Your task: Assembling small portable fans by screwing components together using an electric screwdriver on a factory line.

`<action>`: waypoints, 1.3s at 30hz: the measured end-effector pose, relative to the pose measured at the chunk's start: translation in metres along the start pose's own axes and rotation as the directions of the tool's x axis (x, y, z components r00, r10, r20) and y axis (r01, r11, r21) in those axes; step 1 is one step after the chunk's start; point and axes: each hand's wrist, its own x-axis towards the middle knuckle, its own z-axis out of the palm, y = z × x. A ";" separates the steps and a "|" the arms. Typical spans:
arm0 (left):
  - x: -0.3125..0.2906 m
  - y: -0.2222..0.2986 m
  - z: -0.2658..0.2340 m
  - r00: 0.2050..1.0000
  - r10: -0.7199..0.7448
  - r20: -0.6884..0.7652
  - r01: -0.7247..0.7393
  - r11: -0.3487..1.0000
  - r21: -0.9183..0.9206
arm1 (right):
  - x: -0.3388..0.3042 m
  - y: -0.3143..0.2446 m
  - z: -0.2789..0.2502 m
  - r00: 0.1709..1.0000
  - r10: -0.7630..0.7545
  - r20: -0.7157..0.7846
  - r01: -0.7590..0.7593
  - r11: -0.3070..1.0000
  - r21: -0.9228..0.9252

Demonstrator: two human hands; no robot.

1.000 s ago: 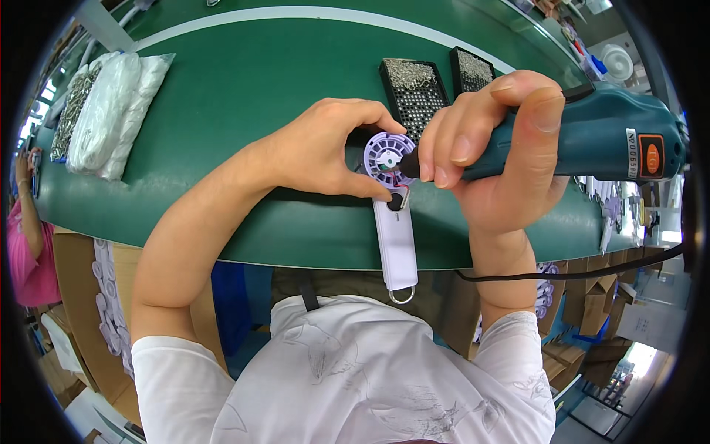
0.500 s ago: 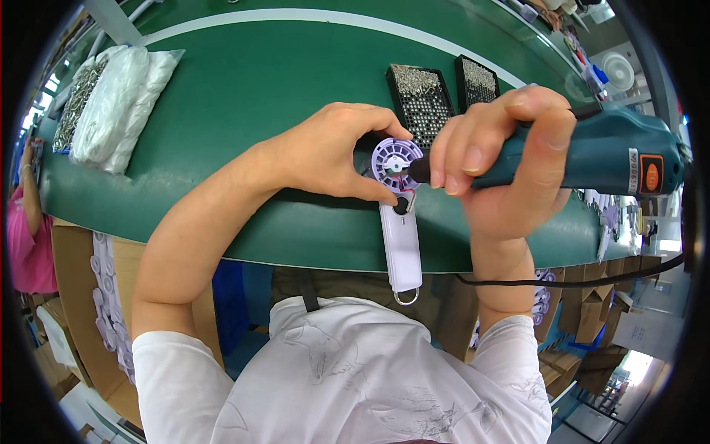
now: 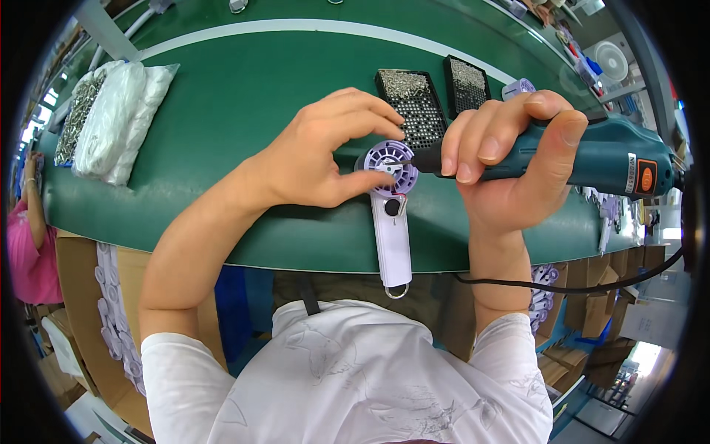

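A lilac and white handheld fan (image 3: 393,240) lies on the green table, its round head away from me and its metal ring toward me. The head's slotted face is exposed, and short wires show near the handle's top. My left hand (image 3: 325,152) is around the left side of the head, fingers apart. Its thumb reaches over the face; whether it touches is unclear. My right hand (image 3: 510,148) grips a teal electric screwdriver (image 3: 610,152), held nearly level. The thin bit points left to the middle of the fan head; contact at the tip cannot be made out.
Two black trays of small metal screws, one (image 3: 414,103) nearer and one (image 3: 466,83) farther right, lie beyond the fan. A lilac cylindrical part (image 3: 517,89) sits behind my right hand. Plastic bags (image 3: 122,122) lie at left. The screwdriver's black cord (image 3: 569,286) runs below it.
My left thumb and fingers have loosened from the fan head's rim, the thumb now over its face. The screwdriver has drawn back slightly right, showing more of its bit. The view has shifted slightly.
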 end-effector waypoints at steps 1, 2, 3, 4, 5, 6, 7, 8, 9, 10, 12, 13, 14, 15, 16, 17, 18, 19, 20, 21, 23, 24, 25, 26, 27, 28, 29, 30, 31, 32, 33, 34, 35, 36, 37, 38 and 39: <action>-0.001 -0.001 0.000 0.999 0.033 0.004 -0.033 0.998 0.052 | 0.000 0.000 0.000 1.000 -0.005 -0.002 0.005 1.000 -0.001; -0.001 -0.002 0.000 0.998 0.066 0.008 -0.067 0.992 0.103 | 0.000 0.000 0.000 1.000 -0.007 -0.003 0.007 1.000 -0.001; 0.000 0.001 0.003 0.997 0.065 -0.035 -0.062 0.995 0.077 | -0.001 0.000 0.000 1.000 -0.014 -0.009 0.014 1.000 -0.001; 0.000 0.001 0.004 0.997 0.066 -0.034 -0.063 0.995 0.078 | -0.002 0.000 0.000 1.000 -0.021 -0.014 0.021 1.000 -0.001; -0.001 -0.001 0.004 0.996 0.082 -0.038 -0.079 0.994 0.081 | -0.002 -0.001 0.000 1.000 -0.022 -0.014 0.022 1.000 0.000; -0.001 -0.002 0.005 0.994 0.099 -0.043 -0.095 0.992 0.085 | -0.002 -0.001 0.000 1.000 -0.027 -0.016 0.027 1.000 0.003; -0.002 -0.002 0.005 0.994 0.099 -0.043 -0.095 0.992 0.085 | -0.002 -0.001 0.000 0.999 -0.031 -0.018 0.031 0.999 0.006; -0.001 -0.003 0.006 0.994 0.098 -0.049 -0.094 0.992 0.087 | -0.002 -0.001 0.001 0.999 -0.031 -0.018 0.031 0.999 0.006; -0.001 -0.003 0.006 0.994 0.097 -0.054 -0.092 0.992 0.088 | -0.003 -0.002 0.001 0.999 -0.028 -0.024 0.028 1.000 0.009; -0.002 -0.003 0.007 0.994 0.097 -0.055 -0.092 0.992 0.088 | -0.003 -0.002 0.001 0.999 -0.023 -0.030 0.024 1.000 0.011; -0.003 -0.004 0.009 0.996 0.055 -0.064 -0.052 0.997 0.057 | -0.002 -0.002 0.001 0.999 -0.023 -0.025 0.024 1.000 0.019; -0.004 -0.004 0.009 0.996 0.053 -0.065 -0.050 0.997 0.058 | -0.002 -0.001 0.001 1.000 -0.023 -0.021 0.023 0.999 0.027; -0.004 -0.004 0.010 0.997 0.030 -0.066 -0.028 0.999 0.034 | -0.002 -0.002 0.001 0.999 -0.025 -0.021 0.026 0.999 0.025; -0.003 -0.004 0.011 0.998 0.007 -0.066 -0.006 1.000 0.011 | -0.002 -0.002 0.000 0.999 -0.034 -0.018 0.035 0.999 0.029; -0.003 -0.004 0.013 0.998 0.010 -0.065 -0.009 1.000 0.011 | -0.003 -0.003 0.000 0.999 -0.044 -0.016 0.044 0.999 0.032; -0.003 -0.005 0.013 0.998 -0.001 -0.071 0.001 1.000 -0.006 | -0.002 -0.002 -0.001 0.999 -0.043 -0.016 0.044 0.999 0.033; -0.003 -0.006 0.013 0.997 -0.011 -0.076 0.009 1.000 -0.024 | -0.002 -0.002 -0.002 0.999 -0.048 -0.009 0.048 0.998 0.033; -0.004 -0.008 0.013 0.997 -0.011 -0.075 0.009 1.000 -0.024 | -0.001 -0.001 -0.002 0.999 -0.054 -0.003 0.054 0.998 0.033; -0.005 -0.010 0.012 0.999 -0.014 -0.046 0.012 0.999 -0.034 | -0.001 -0.001 -0.002 0.999 -0.053 -0.002 0.053 0.998 0.034; -0.006 -0.011 0.011 1.000 -0.016 -0.017 0.016 0.999 -0.045 | -0.001 -0.001 -0.002 0.999 -0.052 -0.007 0.052 0.998 0.032; -0.005 -0.003 0.010 0.998 -0.052 -0.041 0.049 0.996 -0.072 | -0.001 -0.002 -0.001 0.999 -0.051 -0.013 0.051 0.998 0.028; -0.003 0.001 0.010 0.994 -0.087 -0.063 0.080 0.992 -0.102 | -0.001 -0.003 0.000 0.999 -0.035 -0.041 0.036 0.999 0.020; -0.003 0.001 0.009 0.993 -0.115 -0.037 0.110 0.987 -0.114 | -0.001 -0.004 0.000 0.997 -0.019 -0.068 0.020 1.000 0.012; -0.004 0.000 0.009 0.992 -0.118 -0.038 0.113 0.987 -0.114 | -0.001 -0.004 0.001 0.998 -0.017 -0.068 0.018 1.000 0.013; -0.005 -0.001 0.010 0.993 -0.121 0.008 0.121 0.986 -0.118 | 0.000 -0.005 0.000 0.998 -0.011 -0.067 0.012 1.000 0.010; -0.005 -0.003 0.010 0.991 -0.124 0.053 0.130 0.984 -0.121 | 0.000 -0.005 0.000 0.998 -0.005 -0.066 0.005 1.000 0.006; -0.006 -0.005 0.010 0.990 -0.127 0.052 0.133 0.984 -0.121 | 0.001 -0.005 0.000 0.998 -0.002 -0.066 0.003 1.000 0.008; -0.006 -0.008 0.009 0.984 -0.143 0.107 0.155 0.981 -0.116 | 0.001 -0.005 0.001 0.998 0.005 -0.057 -0.006 1.000 -0.009; -0.007 -0.010 0.008 0.974 -0.158 0.162 0.177 0.978 -0.110 | 0.001 -0.005 0.001 0.999 0.013 -0.049 -0.014 1.000 -0.027; -0.008 -0.013 0.008 0.974 -0.160 0.162 0.179 0.978 -0.109 | 0.000 -0.005 0.004 0.999 0.015 -0.049 -0.016 1.000 -0.025; -0.009 -0.016 0.007 0.971 -0.172 0.166 0.192 0.975 -0.112 | 0.000 -0.004 0.008 0.998 0.020 -0.054 -0.023 0.999 -0.041; -0.010 -0.018 0.007 0.968 -0.184 0.169 0.205 0.972 -0.114 | -0.001 -0.003 0.011 0.998 0.026 -0.060 -0.029 0.998 -0.057; -0.010 -0.020 0.007 0.968 -0.182 0.171 0.204 0.972 -0.116 | -0.002 -0.003 0.010 0.998 0.026 -0.062 -0.029 0.998 -0.060; -0.010 -0.021 0.007 0.965 -0.194 0.178 0.219 0.967 -0.133 | -0.002 -0.002 0.009 0.999 0.036 -0.031 -0.038 0.997 -0.071; -0.010 -0.022 0.008 0.961 -0.206 0.185 0.235 0.961 -0.149 | -0.002 -0.001 0.008 0.999 0.047 0.000 -0.047 0.995 -0.083; -0.010 -0.022 0.007 0.960 -0.208 0.186 0.237 0.960 -0.148 | -0.002 0.000 0.008 0.999 0.047 0.011 -0.046 0.993 -0.106; -0.009 -0.022 0.007 0.956 -0.217 0.199 0.248 0.957 -0.149 | -0.002 0.000 0.009 0.999 0.048 0.010 -0.047 0.993 -0.104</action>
